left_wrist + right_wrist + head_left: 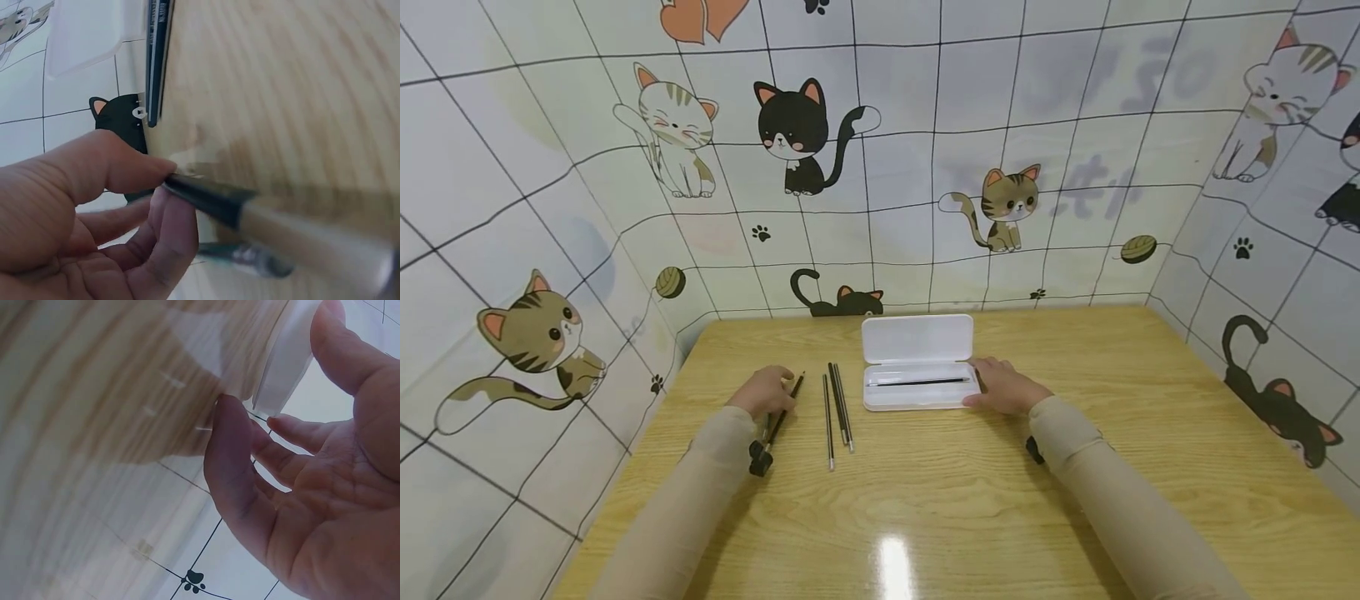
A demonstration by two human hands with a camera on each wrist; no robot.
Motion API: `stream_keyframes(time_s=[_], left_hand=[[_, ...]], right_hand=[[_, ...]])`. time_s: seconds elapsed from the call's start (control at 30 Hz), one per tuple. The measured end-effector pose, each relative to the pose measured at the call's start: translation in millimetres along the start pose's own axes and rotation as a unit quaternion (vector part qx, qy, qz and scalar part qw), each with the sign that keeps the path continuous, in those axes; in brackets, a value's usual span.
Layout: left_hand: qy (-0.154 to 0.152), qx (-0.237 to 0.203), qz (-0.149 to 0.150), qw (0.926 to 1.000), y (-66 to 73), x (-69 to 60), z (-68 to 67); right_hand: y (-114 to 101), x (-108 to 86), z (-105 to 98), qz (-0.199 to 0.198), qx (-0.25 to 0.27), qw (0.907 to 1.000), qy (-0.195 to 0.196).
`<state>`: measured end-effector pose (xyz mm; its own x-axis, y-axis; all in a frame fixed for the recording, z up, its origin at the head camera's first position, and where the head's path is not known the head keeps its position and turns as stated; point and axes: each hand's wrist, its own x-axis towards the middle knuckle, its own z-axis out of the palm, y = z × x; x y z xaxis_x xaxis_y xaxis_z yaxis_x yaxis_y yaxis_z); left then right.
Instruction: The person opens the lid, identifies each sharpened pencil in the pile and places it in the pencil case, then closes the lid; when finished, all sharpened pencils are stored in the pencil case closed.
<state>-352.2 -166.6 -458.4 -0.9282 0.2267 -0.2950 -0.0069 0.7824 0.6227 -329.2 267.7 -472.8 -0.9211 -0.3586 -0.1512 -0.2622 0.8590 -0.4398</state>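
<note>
My left hand (767, 392) pinches a dark pencil (209, 200) between thumb and fingers. In the left wrist view its light-coloured end points blurrily toward the camera. Under these fingers lies another slim thing (262, 259) with a silvery end, partly hidden. Just right of the left hand, several dark pencils (828, 421) with pale ends lie on the table. A white pencil case (917, 339) stands with its lid raised, and one dark pencil (917, 382) lies across its tray. My right hand (1003, 387) holds the case's right end, thumb at the near corner, fingers farther back.
The wooden table (895, 483) meets a cat-printed cloth wall (902, 208) at the back and both sides. Black wrist cameras (762, 460) sit beneath the sleeves. A bright reflection shows near the table's front.
</note>
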Motion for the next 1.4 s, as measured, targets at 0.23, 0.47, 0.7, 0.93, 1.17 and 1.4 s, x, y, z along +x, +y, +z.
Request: stream_keyframes(time_s=[0.23, 0.47, 0.7, 0.93, 1.17, 1.4], left_hand=[[0.0, -0.01, 0.023, 0.9997, 0.8, -2.4, -6.7], [-0.003, -0.045, 0.045, 0.998, -1.9, -0.8, -8.3], [-0.007, -0.055, 0.051, 0.9971, 1.1, -2.0, -10.4], [-0.009, -0.067, 0.047, 0.9966, 5.5, -4.5, -10.5], [-0.007, -0.072, 0.056, 0.9958, 13.6, -6.5, -12.9], [0.004, -0.065, 0.086, 0.9942, 19.7, -4.1, -13.1]], right_hand=[[0.4, -0.1, 0.0, -0.001, -0.005, 1.0, 0.003], [-1.6, 0.1, 0.2, -0.004, -0.005, 1.0, 0.003], [-2.0, -1.6, 0.5, -0.004, 0.0, 1.0, 0.0], [-0.3, 0.0, 0.9, -0.007, -0.005, 0.9999, 0.006], [-0.1, 1.3, 1.6, -0.011, -0.009, 0.9999, 0.005], [-1.6, 0.9, 0.4, -0.006, -0.009, 0.9999, 0.002]])
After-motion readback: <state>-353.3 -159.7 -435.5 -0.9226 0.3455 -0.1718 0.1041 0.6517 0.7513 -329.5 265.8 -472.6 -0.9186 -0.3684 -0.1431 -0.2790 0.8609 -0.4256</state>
